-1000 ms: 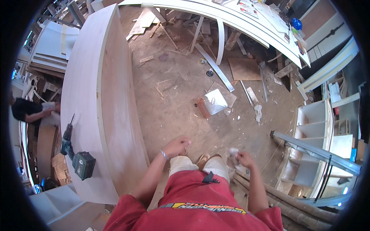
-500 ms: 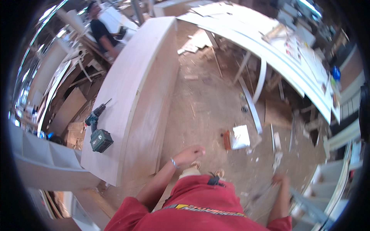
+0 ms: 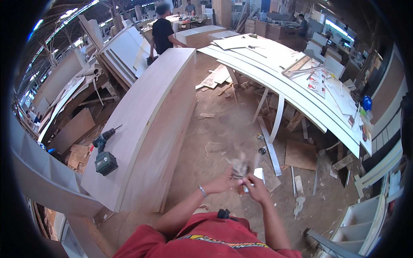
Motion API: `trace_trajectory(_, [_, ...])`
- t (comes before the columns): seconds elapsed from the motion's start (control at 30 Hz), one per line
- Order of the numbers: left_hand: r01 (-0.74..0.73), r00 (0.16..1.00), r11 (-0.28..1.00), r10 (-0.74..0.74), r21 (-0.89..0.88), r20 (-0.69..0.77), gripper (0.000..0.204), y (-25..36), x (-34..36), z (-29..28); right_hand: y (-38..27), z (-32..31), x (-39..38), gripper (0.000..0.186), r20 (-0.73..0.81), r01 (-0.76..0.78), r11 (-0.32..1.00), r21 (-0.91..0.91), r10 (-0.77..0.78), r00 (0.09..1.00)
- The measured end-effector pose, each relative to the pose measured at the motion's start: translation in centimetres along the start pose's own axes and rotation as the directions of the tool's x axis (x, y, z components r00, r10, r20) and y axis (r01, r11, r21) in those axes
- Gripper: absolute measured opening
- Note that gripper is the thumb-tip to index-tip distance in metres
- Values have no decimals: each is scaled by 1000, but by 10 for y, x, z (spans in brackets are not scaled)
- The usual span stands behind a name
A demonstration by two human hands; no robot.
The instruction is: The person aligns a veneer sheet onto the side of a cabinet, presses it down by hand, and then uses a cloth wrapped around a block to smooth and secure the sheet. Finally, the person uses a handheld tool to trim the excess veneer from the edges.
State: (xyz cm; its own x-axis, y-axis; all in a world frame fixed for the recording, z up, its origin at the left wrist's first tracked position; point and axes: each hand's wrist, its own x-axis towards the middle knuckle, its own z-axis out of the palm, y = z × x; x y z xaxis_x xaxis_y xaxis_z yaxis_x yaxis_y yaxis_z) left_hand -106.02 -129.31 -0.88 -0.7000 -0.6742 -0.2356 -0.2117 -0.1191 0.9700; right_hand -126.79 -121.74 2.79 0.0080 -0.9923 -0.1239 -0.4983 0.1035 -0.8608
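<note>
Moved: since half a second ago, the right hand (image 3: 258, 189) has swung in from the person's right side to meet the left hand (image 3: 221, 181) in front of the body; the drill (image 3: 103, 150) has stayed on the big wooden box (image 3: 142, 124).
Bundle: a blurred, greyish-beige bundle (image 3: 239, 167) sits between the two hands, above the floor (image 3: 219, 120); what it is made of cannot be told.
Bundle's direction: it sticks up from the fingers, away from the person's body; its long axis is lost in the blur.
Left grip: fingers closed in on the bundle's lower left side, a bracelet (image 3: 202, 191) round the wrist.
Right grip: fingers drawn narrow, pinched at the bundle's lower right.
Floor box: a white-topped box (image 3: 259, 173) stands beyond the right hand, partly hidden by it; its inside cannot be seen.
Right shelves: a pale shelf unit (image 3: 359, 213) with dividers across it; contents too unclear to name.
Left shelves: a grey-white shelf unit (image 3: 53, 182) with upright dividers, near the wooden box's close end.
Drill's direction: its bit points away from the person and rightward, battery end nearer.
Worktable: long white boards (image 3: 275, 75) carry loose strips and small tools.
Co-worker: a person in a black shirt (image 3: 162, 36) stands near the wooden box's far end.
</note>
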Motion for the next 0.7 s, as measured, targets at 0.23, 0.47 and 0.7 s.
trace_trajectory(0.23, [112, 965, 994, -112, -15, -239, 59, 0, -21, -22, 0, 19, -13, 29, -113, 132, 983, 124, -118, 987])
trace_trajectory(0.47, [238, 916, 668, 86, 705, -391, 37, 33, -53, -38, 6, 42, -2, 45, 18, 75, 997, 29, -75, 997])
trace_trajectory(0.7, [-136, 860, 949, 255, 284, -442, 75, 109, -21, -117, -8, -2, 95, 72, 632, 64, 992, -107, 18, 775])
